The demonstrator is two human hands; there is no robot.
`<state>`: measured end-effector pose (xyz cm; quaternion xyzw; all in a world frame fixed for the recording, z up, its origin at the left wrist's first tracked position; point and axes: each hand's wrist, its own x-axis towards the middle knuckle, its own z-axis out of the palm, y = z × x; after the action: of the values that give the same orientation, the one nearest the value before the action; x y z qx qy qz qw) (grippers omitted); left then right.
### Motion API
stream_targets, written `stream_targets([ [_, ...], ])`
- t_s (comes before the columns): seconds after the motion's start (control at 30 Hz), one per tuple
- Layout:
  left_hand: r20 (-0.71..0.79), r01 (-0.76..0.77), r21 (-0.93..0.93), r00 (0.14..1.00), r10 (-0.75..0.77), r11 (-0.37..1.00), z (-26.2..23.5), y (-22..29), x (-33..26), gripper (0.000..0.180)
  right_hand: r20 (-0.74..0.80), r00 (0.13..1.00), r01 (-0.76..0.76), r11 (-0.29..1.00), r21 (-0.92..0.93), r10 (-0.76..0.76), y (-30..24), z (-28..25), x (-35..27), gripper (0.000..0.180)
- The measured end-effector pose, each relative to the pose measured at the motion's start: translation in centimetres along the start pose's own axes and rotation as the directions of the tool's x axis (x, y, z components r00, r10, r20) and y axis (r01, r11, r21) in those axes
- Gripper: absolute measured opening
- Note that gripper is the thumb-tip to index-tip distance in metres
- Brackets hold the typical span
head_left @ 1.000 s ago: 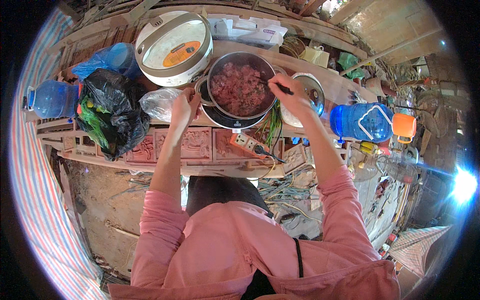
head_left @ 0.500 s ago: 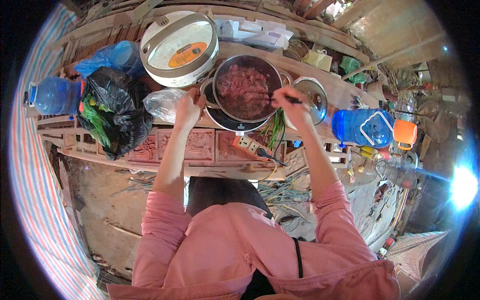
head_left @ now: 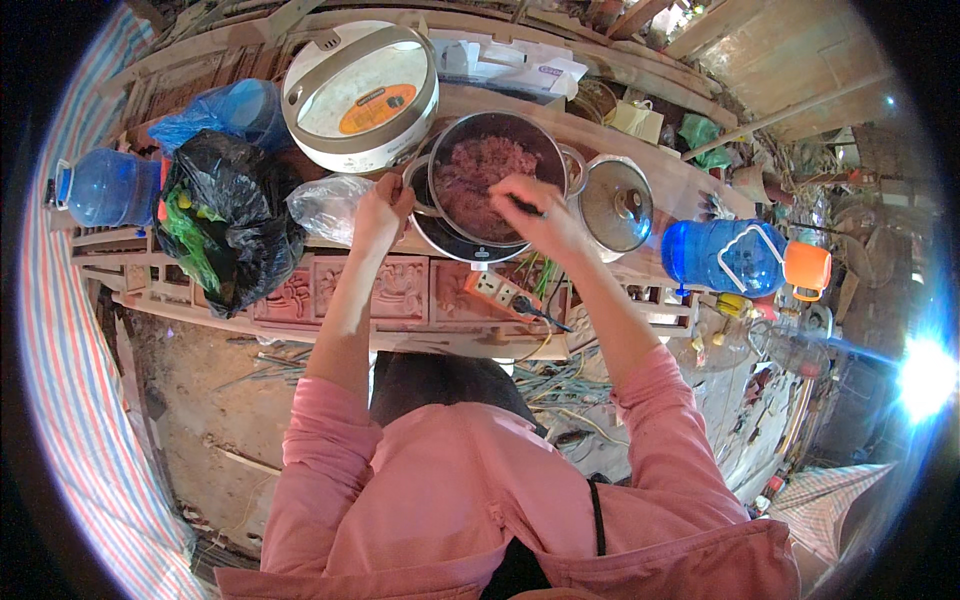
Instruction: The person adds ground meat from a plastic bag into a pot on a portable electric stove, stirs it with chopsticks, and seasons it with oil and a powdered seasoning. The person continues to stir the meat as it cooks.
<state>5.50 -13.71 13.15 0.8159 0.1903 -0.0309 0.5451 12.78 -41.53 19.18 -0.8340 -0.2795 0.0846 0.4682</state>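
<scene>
Stirring seems to be the work here: nearest the body, pink sleeves run up to two bare forearms reaching over the carved front edge of the bench (head_left: 330,290). The left hand (head_left: 380,208) is closed on the near left rim or handle of the metal pot (head_left: 450,150), steadying it, while the right hand (head_left: 530,205) is pinched shut around a dark utensil (head_left: 527,207) whose tip dips toward the reddish-purple food (head_left: 485,170) filling the pot. That pot sits on a round black cooker (head_left: 470,248) close to the bench's front edge, so a hard push could, I judge, slide it toward the drop or slop food over the rim. Just below hangs a power strip (head_left: 497,290) with a plugged cord, which a spill or a swinging elbow might catch. Room is tight: a clear plastic bag (head_left: 325,205) and a black bag (head_left: 225,225) crowd the left, a glass lid (head_left: 615,205) and a blue water jug (head_left: 725,257) the right, and a white rice cooker (head_left: 360,95) stands touching or just beside the pot's far left.
</scene>
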Motion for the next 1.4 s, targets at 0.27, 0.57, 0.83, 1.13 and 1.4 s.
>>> stream_targets([
  [0.27,0.029,0.078,-0.135,0.997,-0.074,0.988,-1.3,0.0,-1.8,0.025,0.045,0.961,-0.272,0.962,-0.023,0.273,-1.3,-1.3,-1.7,0.013],
  [0.57,0.054,0.108,-0.148,0.993,-0.101,0.983,-1.9,0.4,-3.0,0.022,-0.102,0.887,-0.449,0.893,0.036,0.45,1.0,-0.1,-0.3,0.014],
  [0.83,0.054,0.101,-0.141,0.994,-0.094,0.985,-1.7,0.5,-3.0,0.022,0.115,0.993,0.011,0.999,0.047,-0.016,-3.1,2.4,-1.4,0.011],
  [1.13,0.025,0.092,-0.169,0.996,-0.089,0.981,-1.3,0.1,-3.1,0.025,-0.042,0.983,-0.18,0.984,0.016,0.18,-2.4,0.7,-1.1,0.01],
  [1.4,0.008,0.101,-0.186,0.995,-0.101,0.977,-0.8,-0.6,-2.9,0.028,0.016,1.0,0.023,0.976,-0.217,-0.02,-3.4,1.6,-3.3,0.011],
])
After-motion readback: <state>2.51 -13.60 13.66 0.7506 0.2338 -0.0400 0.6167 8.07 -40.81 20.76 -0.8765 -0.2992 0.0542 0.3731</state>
